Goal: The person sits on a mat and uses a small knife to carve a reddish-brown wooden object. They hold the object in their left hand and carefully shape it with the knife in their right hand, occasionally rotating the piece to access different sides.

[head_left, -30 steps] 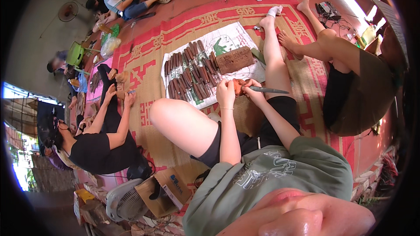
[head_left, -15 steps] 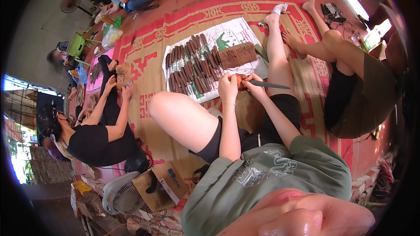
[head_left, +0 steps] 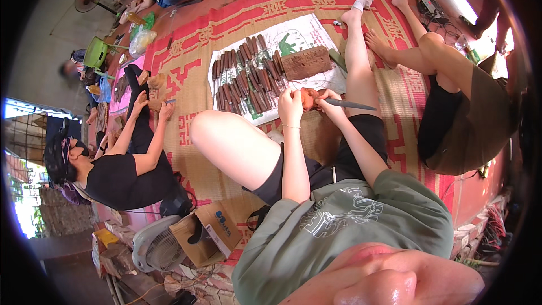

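Observation:
Between my legs, both hands meet around a small, lumpy orange-brown piece (head_left: pixel 309 99); I cannot tell what it is made of. My left hand (head_left: pixel 290 106) is closed on its left side. My right hand (head_left: pixel 329 101) grips a long, dark, flat tool (head_left: pixel 354 105), like a file or blade, which points right over my thigh. Its near end, by the piece, is hidden by my fingers. Just beyond my hands, several dark brown wooden sticks (head_left: pixel 248 76) lie in rows on a white printed sack (head_left: pixel 305 31). A rough brown block (head_left: pixel 306 64) rests beside them.
A patterned red and tan mat (head_left: pixel 186 99) lies beneath me. At left a person in black (head_left: pixel 121 178) works with their hands; another person's bare legs (head_left: pixel 446 62) stretch at right. A cardboard box (head_left: pixel 212 234) and a fan (head_left: pixel 161 248) stand at lower left.
My hands have shifted slightly up and left, and more of the orange-brown piece shows between them. The dark tool's tip has moved a little up and right.

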Available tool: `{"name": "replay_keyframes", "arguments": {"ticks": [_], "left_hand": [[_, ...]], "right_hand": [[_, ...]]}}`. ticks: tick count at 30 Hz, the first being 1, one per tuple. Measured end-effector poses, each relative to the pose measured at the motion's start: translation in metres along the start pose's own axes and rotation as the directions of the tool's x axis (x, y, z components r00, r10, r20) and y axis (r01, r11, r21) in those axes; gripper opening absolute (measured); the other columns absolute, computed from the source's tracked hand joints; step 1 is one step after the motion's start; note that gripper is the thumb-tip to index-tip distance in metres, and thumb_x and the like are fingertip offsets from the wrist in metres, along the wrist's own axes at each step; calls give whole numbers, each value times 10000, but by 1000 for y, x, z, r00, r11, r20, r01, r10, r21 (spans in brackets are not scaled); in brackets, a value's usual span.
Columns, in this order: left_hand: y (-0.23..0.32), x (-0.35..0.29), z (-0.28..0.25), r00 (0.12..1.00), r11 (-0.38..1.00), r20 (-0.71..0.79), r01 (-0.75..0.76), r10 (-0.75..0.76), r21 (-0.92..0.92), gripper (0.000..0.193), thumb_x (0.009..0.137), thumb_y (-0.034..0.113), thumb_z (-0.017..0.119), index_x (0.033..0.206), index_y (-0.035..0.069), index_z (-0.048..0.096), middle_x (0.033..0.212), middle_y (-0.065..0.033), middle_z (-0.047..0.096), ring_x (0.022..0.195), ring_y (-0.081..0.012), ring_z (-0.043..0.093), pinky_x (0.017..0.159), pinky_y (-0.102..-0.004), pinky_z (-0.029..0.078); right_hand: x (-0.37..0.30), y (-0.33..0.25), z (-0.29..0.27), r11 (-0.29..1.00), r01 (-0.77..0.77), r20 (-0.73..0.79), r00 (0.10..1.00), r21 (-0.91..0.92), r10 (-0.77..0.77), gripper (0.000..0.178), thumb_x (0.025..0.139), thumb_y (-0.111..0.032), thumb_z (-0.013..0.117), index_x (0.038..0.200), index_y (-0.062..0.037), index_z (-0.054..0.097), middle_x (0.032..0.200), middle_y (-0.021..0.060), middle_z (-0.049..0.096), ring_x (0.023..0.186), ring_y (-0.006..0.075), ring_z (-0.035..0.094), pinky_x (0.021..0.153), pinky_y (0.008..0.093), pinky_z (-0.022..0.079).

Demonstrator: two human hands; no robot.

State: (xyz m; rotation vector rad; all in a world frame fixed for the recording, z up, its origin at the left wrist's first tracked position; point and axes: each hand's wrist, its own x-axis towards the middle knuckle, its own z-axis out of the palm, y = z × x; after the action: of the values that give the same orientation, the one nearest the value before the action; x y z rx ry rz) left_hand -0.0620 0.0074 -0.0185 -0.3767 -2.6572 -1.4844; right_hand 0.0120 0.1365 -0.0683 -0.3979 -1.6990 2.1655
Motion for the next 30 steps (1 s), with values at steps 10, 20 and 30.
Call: {"name": "replay_keyframes", "arguments": {"ticks": [10, 20, 30], "left_hand": [[3, 0, -5, 994, 999, 103, 37, -37, 7, 280, 814, 277, 546, 757, 3, 562, 812, -167, 605, 786, -350, 580, 702, -421, 452], [9, -1, -6, 996, 999, 86, 33, -32, -14, 245, 827, 257, 540, 798, 14, 558, 804, -159, 617, 764, -338, 595, 679, -415, 456], [7, 0, -2, 1000, 999, 21, 21, -21, -27, 202, 826, 220, 545, 862, 22, 529, 827, -185, 634, 772, -355, 616, 677, -430, 459]], "right_hand": [[0, -1, -1, 996, -69, -10, 998, -54, 68, 164, 790, -62, 635, 744, -76, 479, 637, 4, 548, 503, 48, 480, 462, 192, 382], [-4, -3, -1, 989, -136, -13, 990, 66, 137, 156, 772, -58, 634, 710, -66, 490, 636, 10, 560, 518, 54, 496, 463, 203, 392], [-4, -7, 2, 993, -116, -66, 991, 7, 116, 129, 750, -31, 609, 696, -50, 493, 625, 21, 563, 519, 65, 503, 469, 212, 400]]}}
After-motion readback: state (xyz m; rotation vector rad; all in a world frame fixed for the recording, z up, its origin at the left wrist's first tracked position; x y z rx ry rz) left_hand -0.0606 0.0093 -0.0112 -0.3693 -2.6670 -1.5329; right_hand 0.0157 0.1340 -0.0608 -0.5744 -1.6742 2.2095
